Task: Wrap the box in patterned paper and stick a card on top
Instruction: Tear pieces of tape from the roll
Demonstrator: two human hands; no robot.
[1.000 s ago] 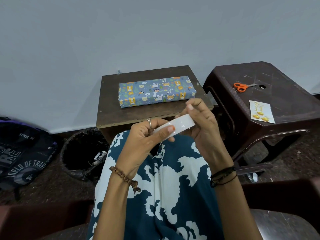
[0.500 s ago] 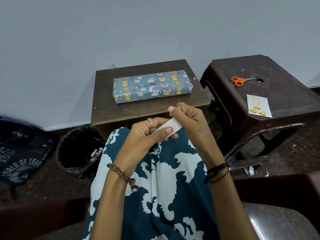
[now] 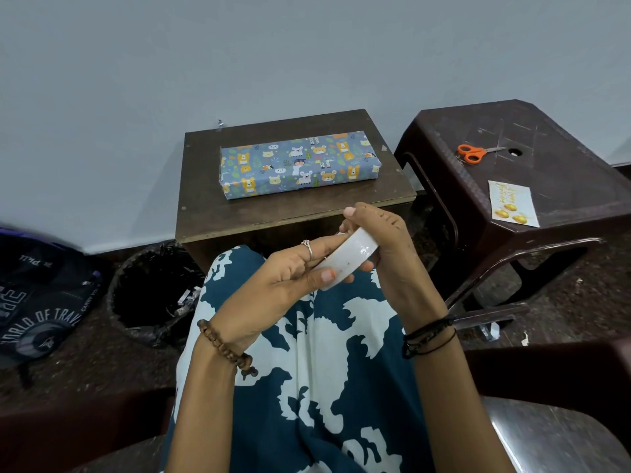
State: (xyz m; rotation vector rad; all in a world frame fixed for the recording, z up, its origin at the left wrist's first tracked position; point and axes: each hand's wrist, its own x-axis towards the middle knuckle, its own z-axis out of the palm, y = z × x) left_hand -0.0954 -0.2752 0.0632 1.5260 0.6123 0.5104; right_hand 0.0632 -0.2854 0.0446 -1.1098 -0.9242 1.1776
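A long box point(image 3: 297, 163) wrapped in blue animal-patterned paper lies on the small wooden table point(image 3: 218, 216) ahead of me. Both hands hold a white roll of tape point(image 3: 348, 259) above my lap, in front of the table's near edge. My left hand point(image 3: 283, 285) grips the roll from the left, thumb on its outer face. My right hand point(image 3: 386, 244) curls round its far right side, fingertips at the rim. A white card point(image 3: 512, 204) with gold marks lies on the dark plastic stool point(image 3: 563, 158) to the right.
Orange-handled scissors point(image 3: 473, 153) lie on the stool behind the card. A black bin point(image 3: 153, 291) lined with a bag stands left of my knee, and a dark backpack point(image 3: 37, 302) lies further left. A plain wall runs behind the table.
The tape roll has turned in my hands, showing more of its outer face. My right hand has shifted slightly along its rim. The box, card and scissors lie as before.
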